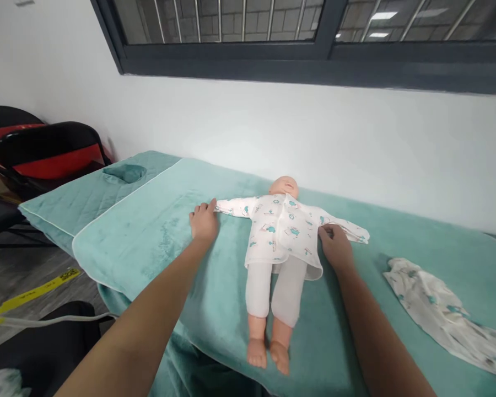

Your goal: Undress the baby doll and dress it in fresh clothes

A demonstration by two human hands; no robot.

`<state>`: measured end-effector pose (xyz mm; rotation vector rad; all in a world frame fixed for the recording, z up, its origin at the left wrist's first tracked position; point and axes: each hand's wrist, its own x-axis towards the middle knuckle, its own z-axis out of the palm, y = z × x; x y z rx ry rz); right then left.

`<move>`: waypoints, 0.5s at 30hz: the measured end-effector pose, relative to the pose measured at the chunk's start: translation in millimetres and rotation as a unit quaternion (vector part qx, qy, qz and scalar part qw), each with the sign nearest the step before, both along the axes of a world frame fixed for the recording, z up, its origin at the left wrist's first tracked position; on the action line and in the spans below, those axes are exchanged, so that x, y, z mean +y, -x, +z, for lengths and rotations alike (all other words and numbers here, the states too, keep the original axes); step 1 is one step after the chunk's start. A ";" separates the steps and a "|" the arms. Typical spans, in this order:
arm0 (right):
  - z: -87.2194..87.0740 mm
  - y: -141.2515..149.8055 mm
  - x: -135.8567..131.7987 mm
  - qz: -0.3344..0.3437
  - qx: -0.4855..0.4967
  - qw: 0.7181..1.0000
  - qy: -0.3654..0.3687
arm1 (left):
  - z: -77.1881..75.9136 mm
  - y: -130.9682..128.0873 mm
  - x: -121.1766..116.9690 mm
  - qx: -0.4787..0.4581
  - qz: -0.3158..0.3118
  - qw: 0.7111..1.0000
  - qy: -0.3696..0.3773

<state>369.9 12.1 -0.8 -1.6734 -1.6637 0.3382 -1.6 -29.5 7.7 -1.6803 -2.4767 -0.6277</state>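
Observation:
A baby doll [278, 249] lies on its back on a teal blanket [161, 231], head toward the wall, feet toward me. It wears a white printed shirt [281, 229] and white trousers [278, 286]. My left hand [204, 221] rests at the end of the doll's outstretched sleeve, fingers curled on the cuff. My right hand [334, 246] grips the shirt at the doll's other sleeve, near the armpit, fingers closed on the cloth.
A crumpled printed garment [438, 309] lies on the blanket at the right. The padded teal table [66, 201] runs left under the blanket. Black and red folding chairs [45, 154] stand at the far left. A white wall and a dark window frame are behind.

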 end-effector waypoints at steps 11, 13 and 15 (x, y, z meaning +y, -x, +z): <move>-2.5 -7.8 -25.6 0.009 -0.116 0.993 0.003 | -1.1 18.3 17.7 -0.084 0.045 0.994 -0.044; -2.6 -14.3 -35.0 -0.044 -0.120 0.992 0.000 | -1.3 18.3 14.7 -0.092 0.055 0.993 -0.049; -2.7 -19.6 -41.9 -0.109 -0.115 0.987 -0.009 | -1.4 18.3 11.8 -0.098 0.057 0.992 -0.056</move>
